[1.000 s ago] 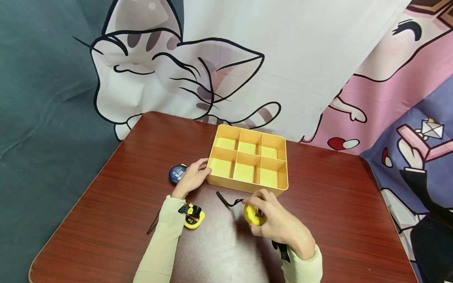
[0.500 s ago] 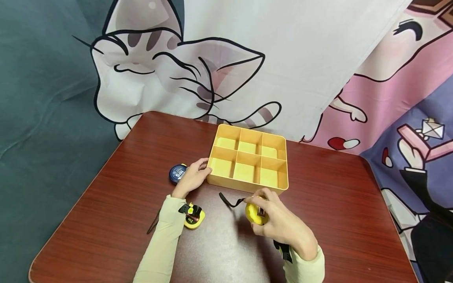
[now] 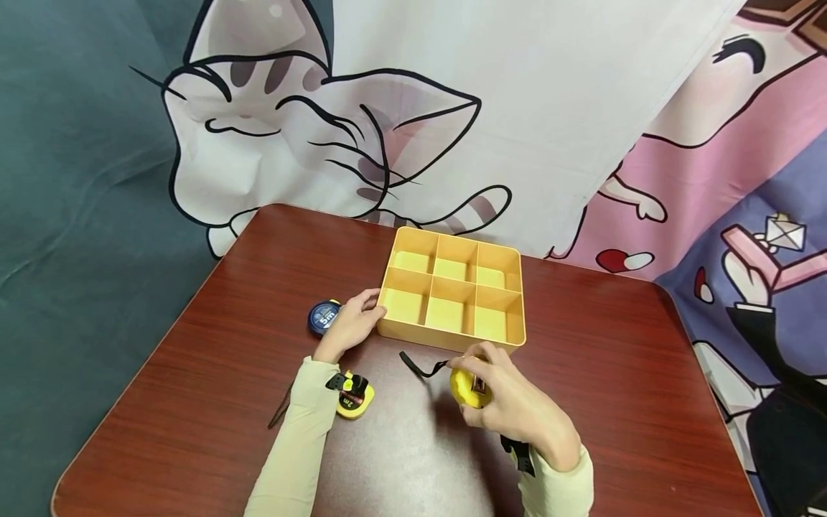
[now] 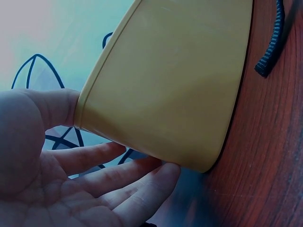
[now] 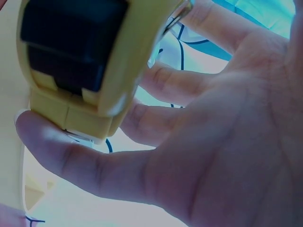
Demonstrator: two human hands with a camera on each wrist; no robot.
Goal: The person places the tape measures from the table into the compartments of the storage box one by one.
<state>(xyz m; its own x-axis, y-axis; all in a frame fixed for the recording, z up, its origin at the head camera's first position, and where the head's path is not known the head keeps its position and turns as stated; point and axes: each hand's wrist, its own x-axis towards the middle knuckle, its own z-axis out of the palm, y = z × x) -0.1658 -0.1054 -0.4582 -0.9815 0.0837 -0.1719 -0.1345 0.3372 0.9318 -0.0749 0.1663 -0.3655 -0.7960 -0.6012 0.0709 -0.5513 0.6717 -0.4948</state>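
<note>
My left hand [image 3: 352, 323] rests against the left side of a yellow six-compartment box [image 3: 446, 335]. In the left wrist view, its thumb [image 4: 59, 108] touches the rim, and the other fingers lie nearly straight against the outer wall. My right hand [image 3: 520, 402] holds a yellow tape measure [image 3: 466, 388] between thumb and fingers, just in front of the box. A black wrist strap [image 3: 416, 366] trails left from that tape measure. In the right wrist view, a dark panel [image 5: 71, 42] shows on its case.
Beside my left hand lies a blue tape measure [image 3: 321, 317], partly covered by the hand. A yellow and black tape measure [image 3: 354, 402] sits by the left wrist, with a dark strap [image 3: 280, 406] left of the sleeve. Cartoon-printed cloth [image 3: 549, 108] hangs behind the brown table [image 3: 620, 373].
My right hand has shifted slightly to the right with the tape measure, and its strap has moved along. The left hand and the box have stayed in place.
</note>
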